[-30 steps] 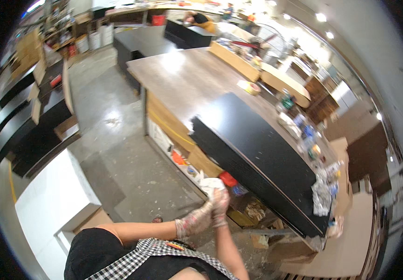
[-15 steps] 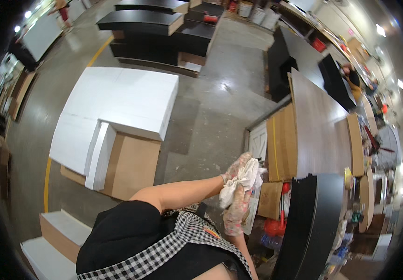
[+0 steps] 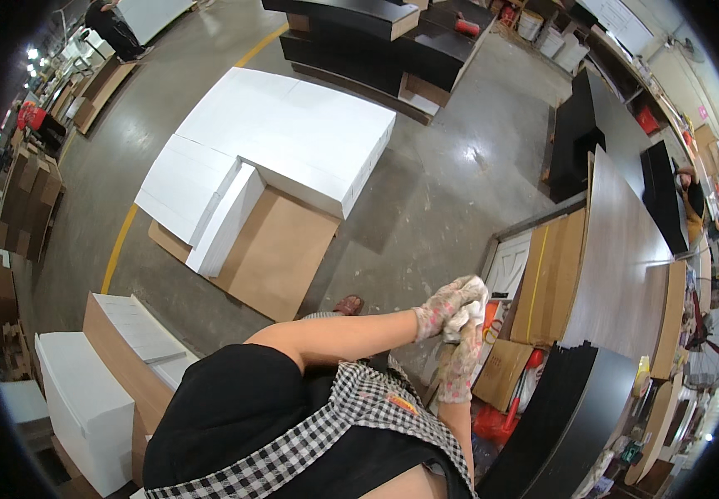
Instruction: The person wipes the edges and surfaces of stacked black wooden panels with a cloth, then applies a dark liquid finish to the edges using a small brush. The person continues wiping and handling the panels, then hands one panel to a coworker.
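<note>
My left hand, in a pale floral work glove, is closed around a bunched white cloth. Just below it, my right hand wears a matching glove and grips the same cloth from the other side. The cloth is mostly hidden by the fingers, with a crumpled part showing between the two hands. Both hands are held in front of my checked apron, near a cardboard box and the end of a wood-grain-topped workbench.
Stacked white panels lie beside brown board on the left. Black panels stand close at the right, near a red dustpan-like thing. More white panels are at lower left. Black cabinet parts and people stand farther off.
The view has shifted, so the surroundings sit farther right and the white panels higher. My hands have come closer together, and the cloth is gathered into a smaller bunch.
</note>
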`<state>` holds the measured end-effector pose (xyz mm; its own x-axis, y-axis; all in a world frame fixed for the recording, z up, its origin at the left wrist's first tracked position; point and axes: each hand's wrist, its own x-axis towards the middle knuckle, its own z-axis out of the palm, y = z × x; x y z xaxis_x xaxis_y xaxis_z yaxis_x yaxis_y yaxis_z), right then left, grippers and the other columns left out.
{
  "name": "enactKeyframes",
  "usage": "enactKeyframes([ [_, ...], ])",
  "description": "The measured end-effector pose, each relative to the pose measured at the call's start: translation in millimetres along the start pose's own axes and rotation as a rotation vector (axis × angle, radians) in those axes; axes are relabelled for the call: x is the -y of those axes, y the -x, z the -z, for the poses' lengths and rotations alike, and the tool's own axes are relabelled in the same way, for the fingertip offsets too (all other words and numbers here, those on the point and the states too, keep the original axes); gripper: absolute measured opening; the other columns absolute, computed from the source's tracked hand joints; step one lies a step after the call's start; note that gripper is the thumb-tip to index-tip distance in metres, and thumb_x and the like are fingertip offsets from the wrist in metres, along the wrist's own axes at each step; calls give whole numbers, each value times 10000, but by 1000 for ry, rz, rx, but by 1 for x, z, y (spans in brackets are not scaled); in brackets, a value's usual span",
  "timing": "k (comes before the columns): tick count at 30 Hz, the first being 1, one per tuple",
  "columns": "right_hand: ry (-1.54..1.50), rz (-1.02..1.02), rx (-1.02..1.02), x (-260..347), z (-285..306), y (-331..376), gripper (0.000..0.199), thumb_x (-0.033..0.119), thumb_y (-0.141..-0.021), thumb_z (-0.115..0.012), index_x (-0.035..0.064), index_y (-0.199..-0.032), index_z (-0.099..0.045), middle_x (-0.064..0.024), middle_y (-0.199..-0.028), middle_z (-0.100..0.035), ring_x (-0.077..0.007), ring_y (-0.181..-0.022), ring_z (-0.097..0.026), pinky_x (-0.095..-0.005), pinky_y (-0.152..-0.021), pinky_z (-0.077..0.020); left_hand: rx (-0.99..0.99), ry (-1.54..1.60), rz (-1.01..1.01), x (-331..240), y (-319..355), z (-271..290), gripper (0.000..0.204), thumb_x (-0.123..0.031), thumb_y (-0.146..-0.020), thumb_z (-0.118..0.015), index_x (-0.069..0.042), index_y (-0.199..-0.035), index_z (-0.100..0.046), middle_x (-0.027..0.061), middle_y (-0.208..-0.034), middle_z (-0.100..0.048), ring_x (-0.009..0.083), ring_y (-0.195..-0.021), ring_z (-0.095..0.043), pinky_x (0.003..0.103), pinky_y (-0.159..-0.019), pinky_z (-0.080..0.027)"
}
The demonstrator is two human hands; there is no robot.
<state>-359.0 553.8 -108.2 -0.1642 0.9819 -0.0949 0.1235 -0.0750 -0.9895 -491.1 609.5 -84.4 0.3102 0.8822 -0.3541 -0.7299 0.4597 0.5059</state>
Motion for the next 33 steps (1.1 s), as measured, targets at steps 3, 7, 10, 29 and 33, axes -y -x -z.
enactKeyframes([
  [3, -461, -252, -5, 27, -17, -7, 532, 334, -1061, -434, 24, -1486, -362, -99, -1406, -503, -202, -1279, -490, -347, -1080, -383, 9, -123, -35, -24, 14, 1, 548, -202, -940, -645, -66, -1433, -449, 82, -1407, -495, 207, -1223, -539, 315, -1039, -441],
  [7, -567, -332, 45, 64, -29, -44, 678, 548, -1023, -414, 40, -1471, -386, -75, -1376, -522, -183, -1225, -526, -337, -1036, -423, -58, -127, -94, -40, 38, -27, 616, -184, -914, -660, -48, -1457, -403, 138, -1421, -466, 273, -1242, -534, 347, -1044, -444],
  [10, -749, -245, 159, 78, -22, -80, 729, 603, -993, -433, 44, -1460, -395, -90, -1370, -526, -202, -1195, -554, -353, -1015, -462, -24, -442, -307, -37, 55, -43, 650, -204, -923, -679, -48, -1466, -358, 114, -1335, -536, 223, -1185, -558, 358, -999, -470],
  [29, 579, 639, -319, 105, -19, -27, 453, 233, -1006, -449, 29, -1409, -488, -164, -1463, -465, -298, -1413, -377, -381, -1135, -326, 331, 186, 214, -24, -65, 38, 390, -377, -1026, -467, -113, -1306, -526, 70, -1227, -577, 241, -1111, -571, 387, -988, -461],
  [33, 374, 256, -227, 56, 16, -25, 383, 276, -980, -489, -17, -1151, -665, -156, -1199, -665, -294, -1207, -576, -394, -1034, -427, 360, -125, 337, 24, -16, 7, 388, -379, -1055, -407, -94, -1266, -565, 42, -1162, -631, 193, -1005, -621, 329, -911, -526],
])
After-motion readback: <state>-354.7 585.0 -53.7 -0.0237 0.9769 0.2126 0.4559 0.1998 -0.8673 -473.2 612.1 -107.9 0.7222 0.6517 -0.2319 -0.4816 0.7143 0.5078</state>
